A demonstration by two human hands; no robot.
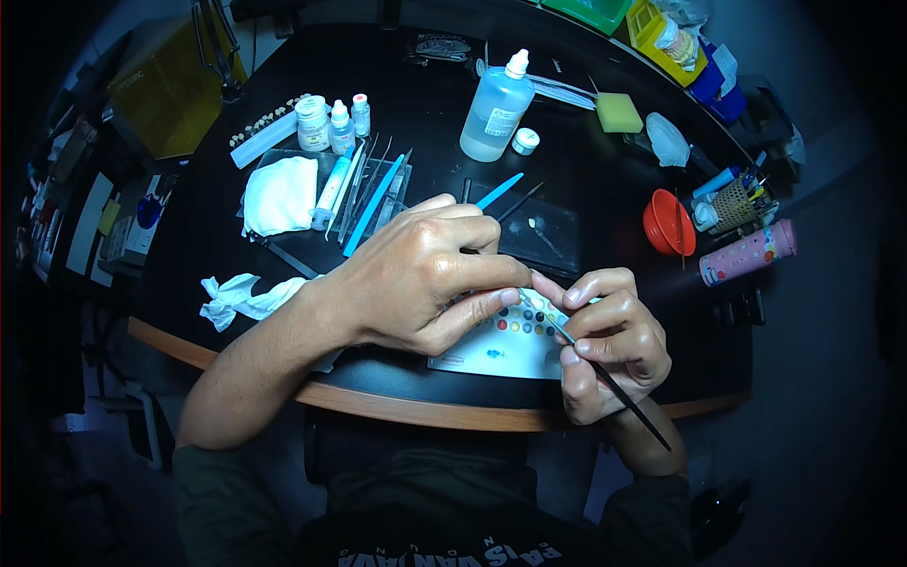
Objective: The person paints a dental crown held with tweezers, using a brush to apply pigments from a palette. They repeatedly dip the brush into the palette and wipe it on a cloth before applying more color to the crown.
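My right hand (614, 340) pinches a thin brush (624, 401) with a dark handle. Its slim front end points up and left toward the fingertips of my left hand (430, 274). That hand is closed, thumb against index finger; whatever lies between them is too small to make out. Both hands meet over a white palette card (491, 352) with rows of coloured dots, partly covered by the hands. Behind them, a blue-tipped tool (500, 191) and a dark pointed tool (521, 201) lie by a dark glass slab (557, 227).
A large clear bottle (496, 113) stands behind the hands. To the left are small jars (313, 125), a white cloth (281, 196), tools and crumpled tissue (244, 300). A red bowl (667, 223), a pink tube (748, 253) and a yellow sponge (619, 112) are on the right.
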